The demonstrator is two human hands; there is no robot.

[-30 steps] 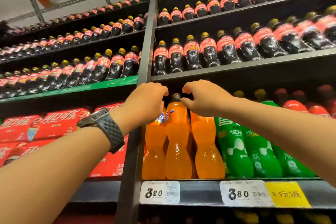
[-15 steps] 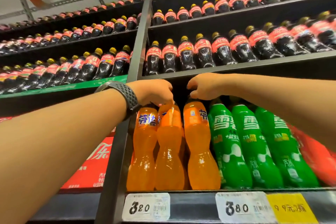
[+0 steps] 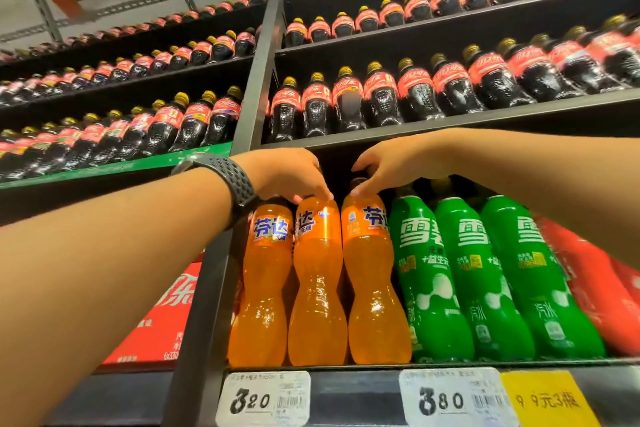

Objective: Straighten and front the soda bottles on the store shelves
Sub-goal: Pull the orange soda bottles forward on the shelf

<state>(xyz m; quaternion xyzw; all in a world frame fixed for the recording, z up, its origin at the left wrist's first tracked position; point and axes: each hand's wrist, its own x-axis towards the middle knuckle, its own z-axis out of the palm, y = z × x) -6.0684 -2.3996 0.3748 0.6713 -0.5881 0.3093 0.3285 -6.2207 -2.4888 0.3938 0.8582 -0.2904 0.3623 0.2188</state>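
Three orange soda bottles stand side by side at the shelf front. My left hand (image 3: 289, 175), with a dark watch on its wrist, grips the top of the middle orange bottle (image 3: 317, 284), whose label is turned partly sideways. My right hand (image 3: 388, 163) pinches the dark cap of the right orange bottle (image 3: 375, 284). The left orange bottle (image 3: 265, 288) shows its label to the front and is not held. Three green soda bottles (image 3: 474, 274) stand to the right, labels facing out.
Rows of dark cola bottles (image 3: 349, 104) fill the shelves above. A black upright post (image 3: 211, 288) divides the bays. Red cola cartons (image 3: 162, 322) sit at the lower left, red packs (image 3: 595, 288) at the right. Price tags (image 3: 265, 399) hang on the shelf edge (image 3: 353, 399).
The view has tilted up and closer. My left hand has shifted to the top of the middle orange bottle, and that bottle's label has turned. My right hand stays on the right bottle's cap.
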